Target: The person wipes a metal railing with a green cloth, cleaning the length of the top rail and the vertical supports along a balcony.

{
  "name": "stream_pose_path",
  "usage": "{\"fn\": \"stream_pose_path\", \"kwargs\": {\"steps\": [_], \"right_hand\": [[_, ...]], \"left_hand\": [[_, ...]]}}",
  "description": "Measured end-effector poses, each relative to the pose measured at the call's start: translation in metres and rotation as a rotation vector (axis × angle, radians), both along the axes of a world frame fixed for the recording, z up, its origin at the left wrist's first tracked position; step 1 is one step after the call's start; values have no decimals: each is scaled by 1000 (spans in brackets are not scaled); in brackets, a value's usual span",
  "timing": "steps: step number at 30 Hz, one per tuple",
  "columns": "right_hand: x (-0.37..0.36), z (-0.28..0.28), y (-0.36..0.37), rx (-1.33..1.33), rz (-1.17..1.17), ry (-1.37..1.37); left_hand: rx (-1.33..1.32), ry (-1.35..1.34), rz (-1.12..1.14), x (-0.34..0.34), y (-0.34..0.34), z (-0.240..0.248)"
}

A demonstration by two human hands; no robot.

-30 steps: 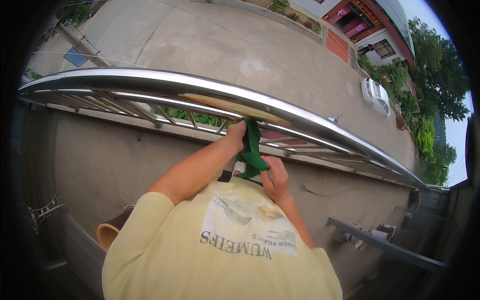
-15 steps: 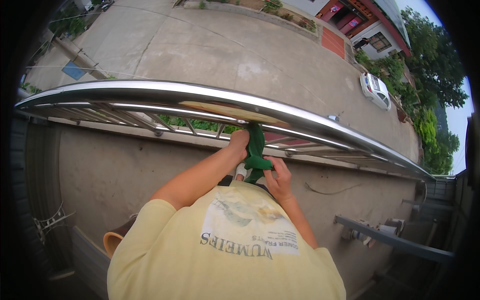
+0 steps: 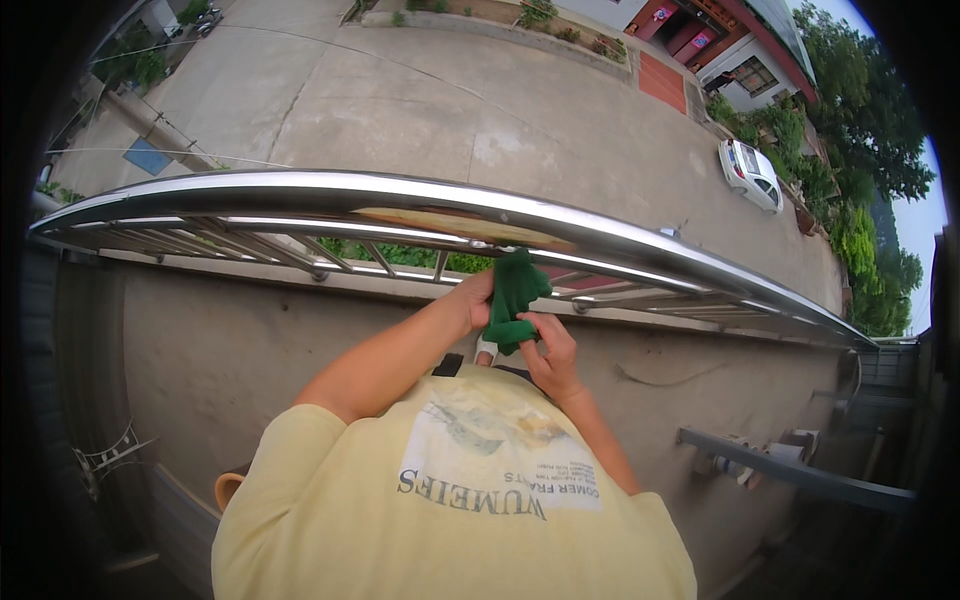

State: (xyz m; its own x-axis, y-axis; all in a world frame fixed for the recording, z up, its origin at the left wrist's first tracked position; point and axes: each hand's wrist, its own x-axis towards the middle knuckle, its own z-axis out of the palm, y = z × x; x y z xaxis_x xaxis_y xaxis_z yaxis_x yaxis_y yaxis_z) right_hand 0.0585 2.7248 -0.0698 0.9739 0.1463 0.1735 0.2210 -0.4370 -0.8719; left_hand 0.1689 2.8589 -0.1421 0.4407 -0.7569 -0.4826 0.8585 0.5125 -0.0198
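A dark green cloth hangs bunched between my hands, just on my side of the shiny metal railing. My left hand is closed on its left edge, with most of the fingers hidden behind the fabric. Lower down, my right hand pinches a rolled fold of the cloth between thumb and fingers. The upper end of the cloth reaches up close to the railing's lower bar; whether it touches cannot be made out.
Concrete floor lies under me. On the right stands a grey metal beam with small items beside it, and an orange-rimmed round object is at my left. Beyond the railing are a paved yard, a parked white car and trees.
The cloth has spread wider at its top and been drawn slightly down. My left hand has shifted a little lower; my right hand still grips the fold, slightly further left.
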Motion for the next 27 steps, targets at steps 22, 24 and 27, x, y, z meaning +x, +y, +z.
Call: {"fn": "stream_pose_path", "kwargs": {"steps": [22, 24, 27], "right_hand": [[-2, -5, -5, -89, -34, -76], [-1, -4, -6, -66, -47, -35], [0, -13, -8, -29, -92, 26]], "left_hand": [[-8, -112, 20, 15, -22, -23], [-77, -175, -8, 12, -11, -19], [-110, -94, 88, 8, -4, -4]]}}
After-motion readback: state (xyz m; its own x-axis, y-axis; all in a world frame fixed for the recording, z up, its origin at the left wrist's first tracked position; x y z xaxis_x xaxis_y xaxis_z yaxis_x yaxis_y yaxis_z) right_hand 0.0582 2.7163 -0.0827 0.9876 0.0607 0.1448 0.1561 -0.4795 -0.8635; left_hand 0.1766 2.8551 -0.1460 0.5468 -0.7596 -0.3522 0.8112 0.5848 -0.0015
